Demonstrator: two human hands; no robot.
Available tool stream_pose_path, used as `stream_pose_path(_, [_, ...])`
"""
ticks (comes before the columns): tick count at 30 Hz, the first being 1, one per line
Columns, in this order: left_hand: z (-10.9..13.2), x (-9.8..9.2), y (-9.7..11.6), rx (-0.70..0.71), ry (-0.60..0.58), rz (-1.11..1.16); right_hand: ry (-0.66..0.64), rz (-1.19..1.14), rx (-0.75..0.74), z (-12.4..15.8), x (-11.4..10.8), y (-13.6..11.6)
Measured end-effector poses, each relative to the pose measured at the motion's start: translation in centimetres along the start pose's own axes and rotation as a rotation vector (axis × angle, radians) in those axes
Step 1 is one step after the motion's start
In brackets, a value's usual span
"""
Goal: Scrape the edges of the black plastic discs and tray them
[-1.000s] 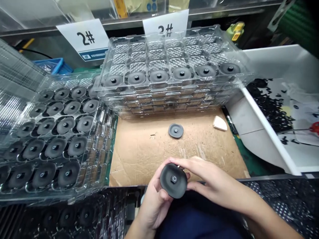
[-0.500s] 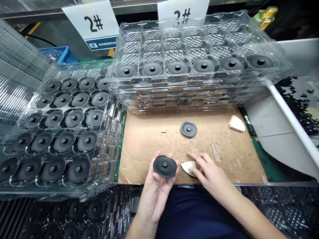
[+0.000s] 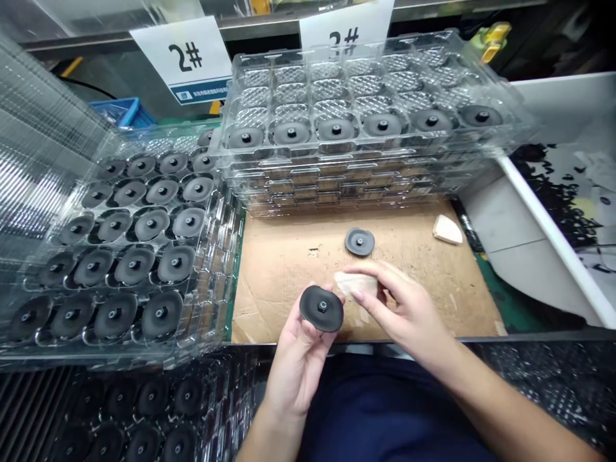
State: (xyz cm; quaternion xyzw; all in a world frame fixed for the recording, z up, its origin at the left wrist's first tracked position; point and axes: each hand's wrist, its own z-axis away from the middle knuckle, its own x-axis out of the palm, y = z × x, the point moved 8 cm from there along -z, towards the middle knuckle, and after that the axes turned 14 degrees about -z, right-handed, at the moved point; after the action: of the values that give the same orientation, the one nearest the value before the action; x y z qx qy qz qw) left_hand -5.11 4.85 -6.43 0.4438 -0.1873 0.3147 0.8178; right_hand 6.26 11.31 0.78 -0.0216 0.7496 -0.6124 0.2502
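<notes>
My left hand (image 3: 298,359) holds a dark rubber disc (image 3: 321,308) palm-up, its central hex nut facing up. My right hand (image 3: 402,301) pinches a pale wedge-shaped sponge (image 3: 356,283) between thumb and fingers, right beside the disc's upper edge. A second dark disc (image 3: 359,242) lies flat on the brown cardboard sheet (image 3: 283,289), just beyond my hands. Another pale wedge sponge (image 3: 447,230) rests farther right on the same sheet.
Transparent plastic trays of dark discs (image 3: 135,266) stand stacked to the left, with more behind the cardboard (image 3: 337,131) and below at the front (image 3: 144,401). A white bin of black pieces (image 3: 543,192) sits right. Labels 2# (image 3: 185,58) and 3# (image 3: 346,25) stand behind.
My right hand has picked the wedge sponge up off the cardboard and raised it next to the disc. My left hand still holds the disc. The view has shifted slightly.
</notes>
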Motion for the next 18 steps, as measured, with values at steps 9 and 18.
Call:
stream_pose_path(9, [1.1, 2.5, -1.0, -0.048, -0.067, -0.137, -0.272, -0.092, -0.052, 0.7, 1.3, -5.4])
stream_pose_path(18, [1.6, 3.9, -1.4, -0.100, -0.061, -0.245, -0.231, -0.169, -0.081, 2.5, -0.5, -5.7])
